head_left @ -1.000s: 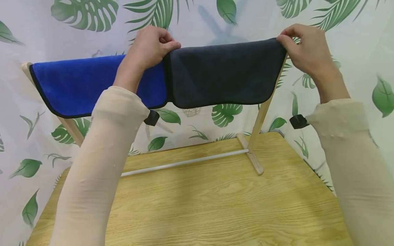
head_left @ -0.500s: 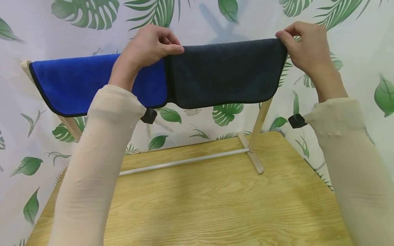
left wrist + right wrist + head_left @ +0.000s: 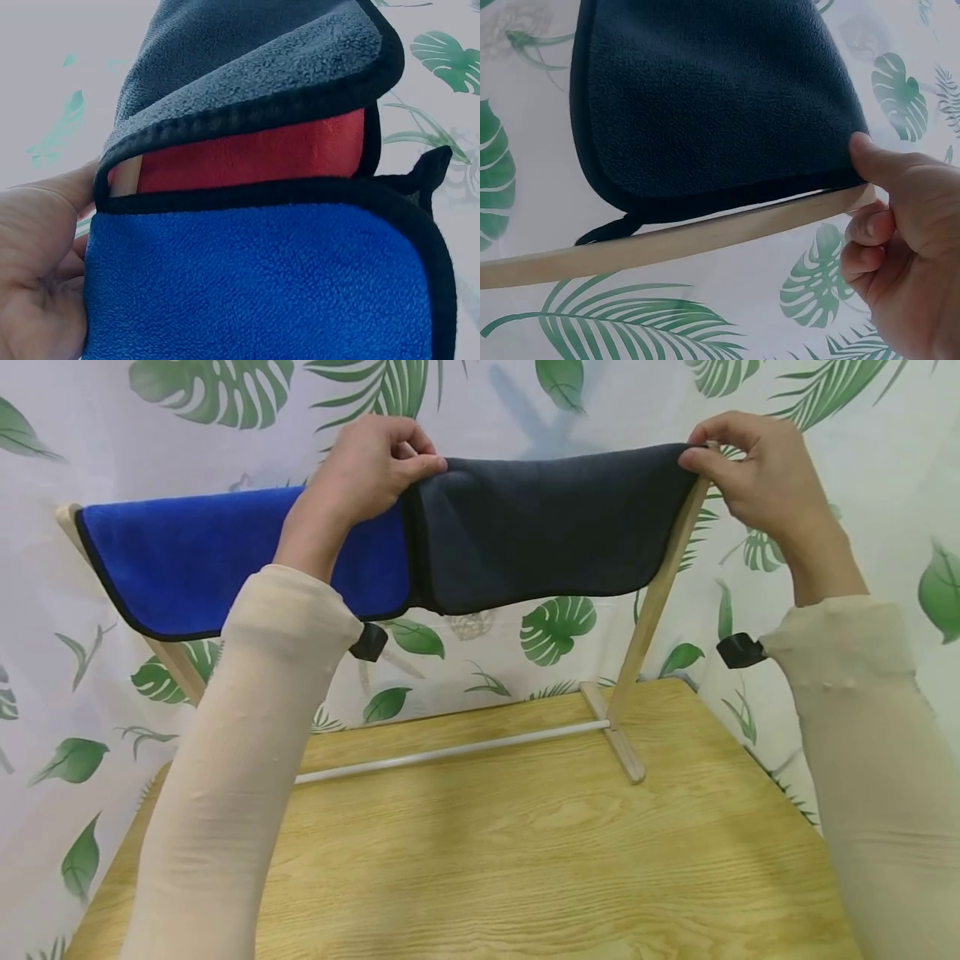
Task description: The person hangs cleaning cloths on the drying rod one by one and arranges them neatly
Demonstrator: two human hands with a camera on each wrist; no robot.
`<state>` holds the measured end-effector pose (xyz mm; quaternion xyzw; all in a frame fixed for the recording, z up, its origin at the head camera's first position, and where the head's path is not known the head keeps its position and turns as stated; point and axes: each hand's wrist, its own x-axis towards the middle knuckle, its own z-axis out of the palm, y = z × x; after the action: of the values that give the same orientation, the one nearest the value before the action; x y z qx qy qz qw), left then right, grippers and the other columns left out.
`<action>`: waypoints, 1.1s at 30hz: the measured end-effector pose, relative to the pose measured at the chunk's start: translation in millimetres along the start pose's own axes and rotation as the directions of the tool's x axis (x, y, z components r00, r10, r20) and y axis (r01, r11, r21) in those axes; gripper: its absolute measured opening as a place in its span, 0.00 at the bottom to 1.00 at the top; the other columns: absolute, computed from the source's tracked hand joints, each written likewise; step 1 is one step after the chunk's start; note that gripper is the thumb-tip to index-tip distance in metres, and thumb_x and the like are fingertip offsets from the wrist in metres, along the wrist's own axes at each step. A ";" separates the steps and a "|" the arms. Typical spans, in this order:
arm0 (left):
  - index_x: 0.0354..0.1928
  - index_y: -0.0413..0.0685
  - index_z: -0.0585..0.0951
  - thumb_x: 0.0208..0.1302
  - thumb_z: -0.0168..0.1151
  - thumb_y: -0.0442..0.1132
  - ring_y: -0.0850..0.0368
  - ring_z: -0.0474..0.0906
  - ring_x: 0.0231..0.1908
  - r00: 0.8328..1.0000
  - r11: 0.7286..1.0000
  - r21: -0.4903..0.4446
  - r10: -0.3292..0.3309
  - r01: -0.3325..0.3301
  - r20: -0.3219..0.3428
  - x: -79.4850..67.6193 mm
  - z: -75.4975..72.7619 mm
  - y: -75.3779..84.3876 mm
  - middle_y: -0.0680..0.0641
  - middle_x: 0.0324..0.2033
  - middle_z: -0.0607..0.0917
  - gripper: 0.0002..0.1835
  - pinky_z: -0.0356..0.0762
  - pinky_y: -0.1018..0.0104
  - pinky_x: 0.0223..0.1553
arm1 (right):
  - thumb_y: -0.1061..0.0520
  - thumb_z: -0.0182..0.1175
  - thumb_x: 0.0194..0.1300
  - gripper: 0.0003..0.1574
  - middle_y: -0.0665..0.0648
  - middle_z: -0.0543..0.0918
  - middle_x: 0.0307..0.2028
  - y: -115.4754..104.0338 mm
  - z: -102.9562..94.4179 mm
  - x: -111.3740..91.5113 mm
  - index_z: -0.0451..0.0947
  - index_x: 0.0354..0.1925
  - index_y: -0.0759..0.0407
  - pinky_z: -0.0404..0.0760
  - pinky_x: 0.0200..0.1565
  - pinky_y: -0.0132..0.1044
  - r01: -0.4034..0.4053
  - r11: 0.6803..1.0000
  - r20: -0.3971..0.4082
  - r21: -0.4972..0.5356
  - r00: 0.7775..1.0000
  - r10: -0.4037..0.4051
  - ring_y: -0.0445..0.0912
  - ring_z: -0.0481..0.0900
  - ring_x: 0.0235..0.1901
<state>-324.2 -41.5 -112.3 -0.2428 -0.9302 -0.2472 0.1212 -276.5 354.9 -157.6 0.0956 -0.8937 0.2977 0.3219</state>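
Note:
A dark grey towel (image 3: 555,527) with black edging hangs folded over the top of a wooden rack. Its upper left corner is pinched between thumb and fingers of my left hand (image 3: 367,468). My right hand (image 3: 772,468) pinches the upper right corner, right at the top of the rack's post (image 3: 663,577). Left of it hangs a blue towel (image 3: 187,560), also black-edged, partly covered by my left forearm. In the left wrist view, a red face (image 3: 262,154) shows in the gap between the grey and blue towels. The rack's top bar is hidden under the cloth.
The rack's wooden foot (image 3: 618,743) and white lower rod (image 3: 450,752) are at the back of the wood-grain table (image 3: 525,860). Close behind hangs a white leaf-patterned backdrop (image 3: 480,668). Black wrist devices (image 3: 367,643) stick out from both sleeves.
Both hands have lifted the grey towel's top edge slightly, the right one also shifting rightward. Its lower edge has risen, and more of the right post shows. The blue towel stays in place.

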 end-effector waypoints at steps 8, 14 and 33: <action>0.57 0.50 0.84 0.78 0.55 0.54 0.56 0.70 0.42 1.000 1.000 0.012 -0.004 0.004 0.004 0.2 1.7 0.4 0.50 0.41 0.78 0.20 0.69 0.67 0.44 | 0.49 0.56 0.80 0.24 0.36 0.75 0.29 -6.4 3.5 5.9 0.83 0.55 0.68 0.62 0.46 0.30 -0.070 0.996 -0.003 0.055 0.998 0.070 0.36 0.67 0.39; 0.57 0.49 0.87 0.78 0.56 0.56 0.56 0.70 0.40 0.999 0.999 0.016 0.029 -0.029 0.016 -1.9 0.1 -1.3 0.49 0.42 0.80 0.22 0.67 0.65 0.43 | 0.48 0.54 0.80 0.26 0.34 0.73 0.27 -8.4 3.9 6.7 0.84 0.55 0.69 0.61 0.45 0.29 -0.072 0.997 -0.018 -0.035 0.997 0.071 0.36 0.66 0.36; 0.51 0.46 0.85 0.76 0.59 0.52 0.56 0.69 0.40 0.998 0.997 -0.036 0.068 -0.067 0.004 -5.4 -0.5 -6.0 0.48 0.41 0.78 0.18 0.67 0.65 0.42 | 0.47 0.65 0.74 0.26 0.65 0.80 0.59 -3.7 4.8 -1.9 0.78 0.60 0.63 0.70 0.55 0.24 -0.009 0.998 0.012 -0.067 1.000 0.009 0.33 0.68 0.44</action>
<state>-322.7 -48.5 -116.1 -0.2770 -0.9172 -0.2590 0.1225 -276.2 349.0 -160.0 0.0827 -0.9055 0.2685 0.3180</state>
